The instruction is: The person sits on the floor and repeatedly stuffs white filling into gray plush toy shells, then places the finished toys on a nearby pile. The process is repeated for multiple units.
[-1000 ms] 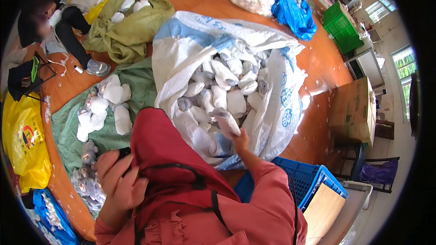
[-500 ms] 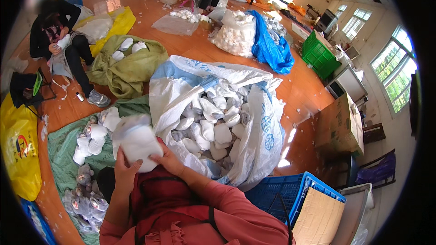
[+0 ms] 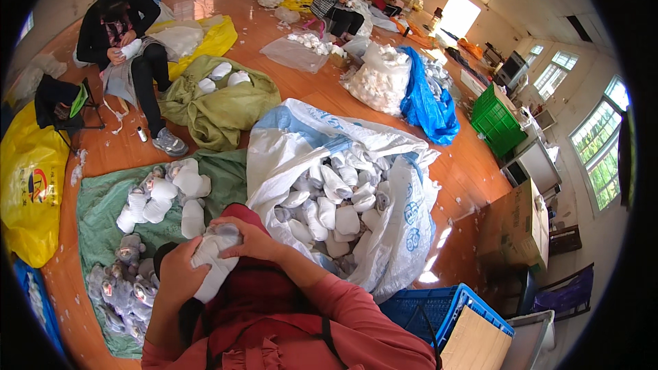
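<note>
I see left hand and right hand pinching a white-and-grey oblong fabric bundle, an open white-and-blue plastic sack crowding ahead

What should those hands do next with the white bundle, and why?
Maybe the right hand should gently ease the white part back from the grey end while the left hand steadies the white bundle. Both hands grip it, its grey shows at one end, and mostly grey toys lie on the green cloth.
</note>
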